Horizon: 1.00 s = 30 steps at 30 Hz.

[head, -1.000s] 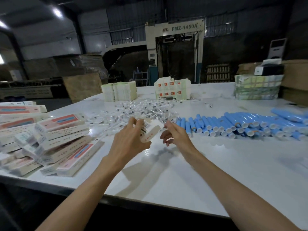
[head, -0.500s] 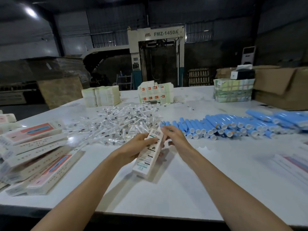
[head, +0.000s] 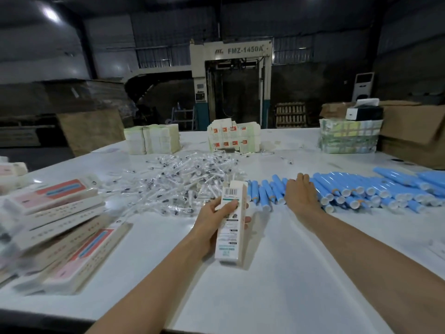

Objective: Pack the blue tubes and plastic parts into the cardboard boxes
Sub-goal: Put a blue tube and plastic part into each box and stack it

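Observation:
My left hand grips a long white cardboard box with a barcode near its far end, held just above the white table. My right hand reaches forward and lies over the near end of a row of blue tubes with white caps, fingers pointing away; whether it holds one is hidden. A heap of clear plastic parts in wrappers lies beyond the box. A pile of packed boxes with red and blue print sits at the left.
Stacks of flat white cartons and red-marked cartons stand at the table's far side. A greenish bundle and a brown cardboard box sit far right. A large machine stands behind.
My right hand let go of the box and moved right onto the blue tubes. My left hand keeps the box and has lowered it toward me.

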{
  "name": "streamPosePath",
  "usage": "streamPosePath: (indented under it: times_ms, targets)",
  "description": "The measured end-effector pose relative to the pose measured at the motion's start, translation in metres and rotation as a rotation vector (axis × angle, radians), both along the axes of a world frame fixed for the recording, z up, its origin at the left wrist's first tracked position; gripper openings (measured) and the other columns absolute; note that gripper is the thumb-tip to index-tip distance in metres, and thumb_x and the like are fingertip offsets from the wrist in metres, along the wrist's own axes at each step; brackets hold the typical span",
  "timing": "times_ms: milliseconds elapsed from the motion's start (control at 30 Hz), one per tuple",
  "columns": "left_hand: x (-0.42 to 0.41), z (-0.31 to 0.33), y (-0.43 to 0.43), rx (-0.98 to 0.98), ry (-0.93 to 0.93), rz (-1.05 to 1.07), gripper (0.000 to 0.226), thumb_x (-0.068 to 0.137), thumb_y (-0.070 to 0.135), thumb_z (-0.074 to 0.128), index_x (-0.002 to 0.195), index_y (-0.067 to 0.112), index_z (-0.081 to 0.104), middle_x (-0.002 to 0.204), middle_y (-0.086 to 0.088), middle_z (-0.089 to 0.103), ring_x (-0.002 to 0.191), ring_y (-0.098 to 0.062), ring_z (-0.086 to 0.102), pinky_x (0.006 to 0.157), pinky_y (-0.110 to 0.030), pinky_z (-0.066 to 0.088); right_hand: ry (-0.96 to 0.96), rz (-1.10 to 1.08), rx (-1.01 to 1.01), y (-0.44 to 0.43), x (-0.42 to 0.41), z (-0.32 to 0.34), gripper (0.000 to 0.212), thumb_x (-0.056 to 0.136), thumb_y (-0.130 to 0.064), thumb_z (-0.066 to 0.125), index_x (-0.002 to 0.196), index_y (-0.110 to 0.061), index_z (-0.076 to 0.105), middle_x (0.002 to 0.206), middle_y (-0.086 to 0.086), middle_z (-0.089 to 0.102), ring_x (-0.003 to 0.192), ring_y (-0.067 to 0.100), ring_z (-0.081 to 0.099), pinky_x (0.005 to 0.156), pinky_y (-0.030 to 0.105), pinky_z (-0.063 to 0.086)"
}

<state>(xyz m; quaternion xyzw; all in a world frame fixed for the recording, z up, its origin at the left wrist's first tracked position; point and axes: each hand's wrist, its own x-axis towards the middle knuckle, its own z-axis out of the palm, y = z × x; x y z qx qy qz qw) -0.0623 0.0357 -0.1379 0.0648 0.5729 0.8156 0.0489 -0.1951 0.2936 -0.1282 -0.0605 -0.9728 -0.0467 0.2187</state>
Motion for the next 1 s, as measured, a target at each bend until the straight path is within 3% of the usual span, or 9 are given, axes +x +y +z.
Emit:
streamPosePath:
  times_ms: [333, 467, 533, 567, 667, 733, 767, 867, 1000]
  targets:
    - [0.004, 0.006, 0.002, 0.051, 0.0, -0.043, 0.049, 0.092, 0.019, 0.083, 0.137, 0.009, 0.066, 0.122, -0.024, 0.077, 0.11, -0.043, 0.077, 0.077, -0.044, 0.066, -0.07, -0.067, 0.203, -0.022, 0.024, 0.015, 0.03, 0.094, -0.017, 0.067, 0.122, -0.011, 0.058, 0.123, 0.01, 0.061, 0.114, 0.025, 0.058, 0.097, 0.031, 0.044]
    - [0.004, 0.007, 0.002, 0.067, -0.027, -0.039, 0.043, 0.097, 0.023, 0.078, 0.134, 0.005, 0.066, 0.121, -0.02, 0.078, 0.109, -0.037, 0.078, 0.075, -0.04, 0.066, 0.034, -0.045, 0.15, -0.017, 0.041, 0.016, 0.055, 0.09, -0.019, 0.073, 0.13, -0.001, 0.04, 0.117, 0.011, 0.064, 0.104, 0.022, 0.064, 0.086, 0.029, 0.045]
    - [0.005, 0.007, 0.002, 0.033, -0.022, -0.063, 0.037, 0.106, 0.029, 0.067, 0.136, 0.008, 0.064, 0.124, -0.015, 0.078, 0.109, -0.031, 0.079, 0.077, -0.038, 0.066, 0.067, -0.003, -0.036, -0.01, 0.045, 0.014, 0.057, 0.099, -0.021, 0.063, 0.14, 0.0, 0.031, 0.118, 0.016, 0.061, 0.101, 0.029, 0.065, 0.076, 0.034, 0.043]
    - [0.005, 0.007, 0.003, 0.012, -0.021, -0.073, 0.036, 0.109, 0.033, 0.061, 0.137, 0.011, 0.063, 0.125, -0.013, 0.078, 0.107, -0.028, 0.079, 0.079, -0.038, 0.067, 0.057, 0.034, -0.24, -0.008, 0.048, 0.016, 0.049, 0.104, -0.021, 0.054, 0.142, -0.001, 0.03, 0.117, 0.019, 0.059, 0.1, 0.035, 0.064, 0.074, 0.038, 0.042]
    - [0.008, 0.009, 0.004, 0.017, -0.057, -0.095, 0.036, 0.113, 0.036, 0.05, 0.141, 0.016, 0.06, 0.129, -0.009, 0.077, 0.1, -0.024, 0.078, 0.087, -0.041, 0.065, 0.003, 0.187, -1.044, -0.008, 0.06, 0.033, 0.02, 0.108, -0.023, 0.037, 0.113, -0.008, 0.05, 0.098, 0.014, 0.057, 0.089, 0.034, 0.056, 0.068, 0.037, 0.038]
    - [0.013, 0.011, 0.004, 0.052, -0.081, -0.121, 0.036, 0.112, 0.03, 0.043, 0.143, 0.016, 0.058, 0.132, -0.011, 0.076, 0.099, -0.025, 0.077, 0.084, -0.039, 0.064, 0.004, 0.292, -1.454, -0.015, 0.074, 0.046, 0.026, 0.107, -0.023, 0.042, 0.094, -0.011, 0.061, 0.09, 0.008, 0.06, 0.084, 0.027, 0.052, 0.066, 0.034, 0.04]
    - [0.015, 0.011, 0.004, 0.044, -0.075, -0.134, 0.036, 0.112, 0.027, 0.042, 0.143, 0.016, 0.057, 0.132, -0.011, 0.076, 0.099, -0.024, 0.078, 0.081, -0.037, 0.065, -0.007, 0.363, -1.592, -0.02, 0.081, 0.051, 0.029, 0.108, -0.025, 0.045, 0.094, -0.013, 0.067, 0.094, 0.006, 0.064, 0.085, 0.023, 0.053, 0.071, 0.034, 0.043]
    - [0.019, 0.011, 0.007, -0.039, -0.001, -0.177, 0.035, 0.113, 0.023, 0.047, 0.143, 0.009, 0.056, 0.133, -0.014, 0.075, 0.105, -0.028, 0.078, 0.084, -0.039, 0.066, -0.039, 0.65, -1.857, -0.039, 0.094, 0.066, 0.026, 0.11, -0.022, 0.048, 0.108, -0.008, 0.071, 0.105, 0.002, 0.073, 0.089, 0.016, 0.058, 0.082, 0.029, 0.049]
    - [0.022, 0.01, 0.01, -0.101, 0.081, -0.229, 0.042, 0.106, 0.022, 0.063, 0.143, 0.002, 0.059, 0.135, -0.017, 0.073, 0.11, -0.03, 0.076, 0.09, -0.042, 0.065, 0.012, 0.863, -1.869, -0.058, 0.099, 0.086, 0.024, 0.107, -0.014, 0.057, 0.122, 0.002, 0.065, 0.111, 0.016, 0.075, 0.094, 0.018, 0.072, 0.086, 0.029, 0.059]
